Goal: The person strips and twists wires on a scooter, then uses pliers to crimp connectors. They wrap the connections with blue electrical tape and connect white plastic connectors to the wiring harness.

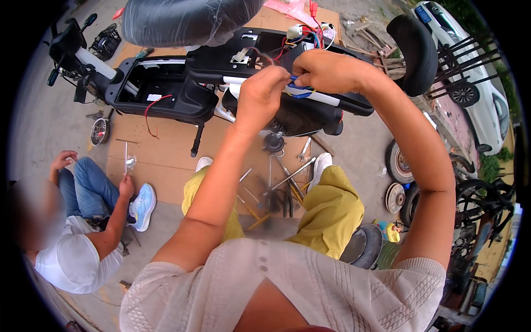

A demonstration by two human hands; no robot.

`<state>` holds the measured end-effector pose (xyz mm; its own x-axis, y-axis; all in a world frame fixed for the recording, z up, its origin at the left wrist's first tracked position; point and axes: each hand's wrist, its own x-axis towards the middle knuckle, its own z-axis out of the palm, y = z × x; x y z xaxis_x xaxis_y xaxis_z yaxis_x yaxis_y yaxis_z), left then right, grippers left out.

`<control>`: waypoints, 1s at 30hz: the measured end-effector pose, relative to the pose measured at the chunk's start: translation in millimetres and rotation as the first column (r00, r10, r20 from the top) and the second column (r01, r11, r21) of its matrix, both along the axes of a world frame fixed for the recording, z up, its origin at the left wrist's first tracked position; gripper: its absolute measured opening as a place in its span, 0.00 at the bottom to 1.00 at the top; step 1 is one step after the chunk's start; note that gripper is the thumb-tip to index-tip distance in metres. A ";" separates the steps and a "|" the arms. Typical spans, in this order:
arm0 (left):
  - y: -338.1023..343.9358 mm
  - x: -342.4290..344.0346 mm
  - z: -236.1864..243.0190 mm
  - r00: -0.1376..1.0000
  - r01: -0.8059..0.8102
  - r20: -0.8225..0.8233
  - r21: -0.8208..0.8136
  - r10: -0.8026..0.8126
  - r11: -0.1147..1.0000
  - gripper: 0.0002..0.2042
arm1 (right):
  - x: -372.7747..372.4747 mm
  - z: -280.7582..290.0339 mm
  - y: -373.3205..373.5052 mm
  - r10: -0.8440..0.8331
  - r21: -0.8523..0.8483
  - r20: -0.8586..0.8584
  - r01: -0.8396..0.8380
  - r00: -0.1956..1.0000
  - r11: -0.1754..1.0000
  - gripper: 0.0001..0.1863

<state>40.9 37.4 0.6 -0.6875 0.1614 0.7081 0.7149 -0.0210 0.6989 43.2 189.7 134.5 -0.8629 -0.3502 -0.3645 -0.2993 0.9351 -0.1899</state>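
My left hand [260, 97] and my right hand [330, 72] meet above the body of an electric scooter [215, 74]. My right hand is closed in a pinch on a blue wire [301, 95], part of which loops below its fingers. The left fingertips are pinched together right beside it, closed on a wire whose end is hidden by the fingers. Behind my hands, a bundle of red, blue and white wires [318, 36] with connectors rises from the opened body. A thin wire with a clear connector [240, 56] lies near my left hand.
The wrapped seat [191, 21] stands tipped up at the far side. A red wire [146, 113] hangs off the footboard. Wrenches and other tools [287, 180] lie on cardboard [166, 182] between my feet. To the left a person [83, 238] sits low, holding a metal tool. Wheels [397, 160] lie right.
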 end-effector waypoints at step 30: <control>-11.0 -8.1 2.4 0.854 0.273 0.427 0.120 -0.298 0.954 0.03 | -19.0 -2.7 12.8 -0.261 -0.345 0.384 0.400 0.886 0.849 0.07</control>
